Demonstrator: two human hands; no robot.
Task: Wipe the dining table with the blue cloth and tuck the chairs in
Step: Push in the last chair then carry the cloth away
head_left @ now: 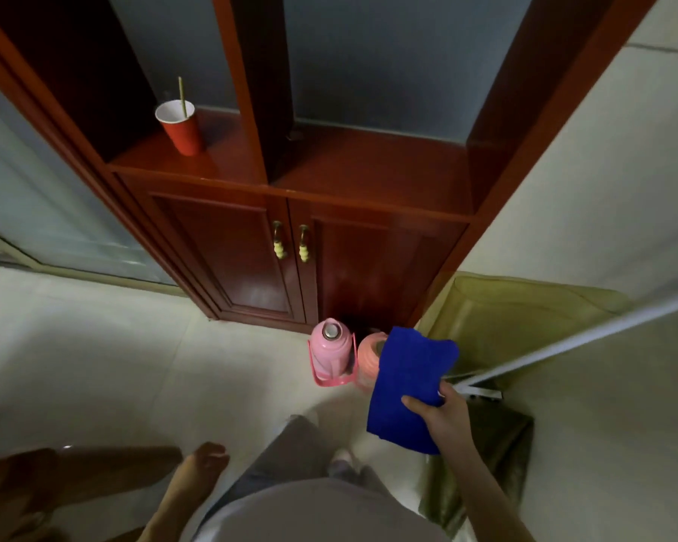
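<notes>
Cloth [406, 381] is hanging limp, likely light; your right hand [445, 416] is pinching its edge; left hand [206, 461] is hanging relaxed, empty.

The blue cloth [404, 389] covers the right side of the orange flask [370, 357] behind it; the right hand [443, 414] grips the cloth with its thumb in front (most of its fingers are behind the fabric); the left hand [206, 461] is blurred; a brown shape [36, 487] at the lower left is blurred and cut by the edge, so it cannot be identified; the cabinet [251, 248] runs off the top; the white pole [584, 338] runs off the right edge.
</notes>
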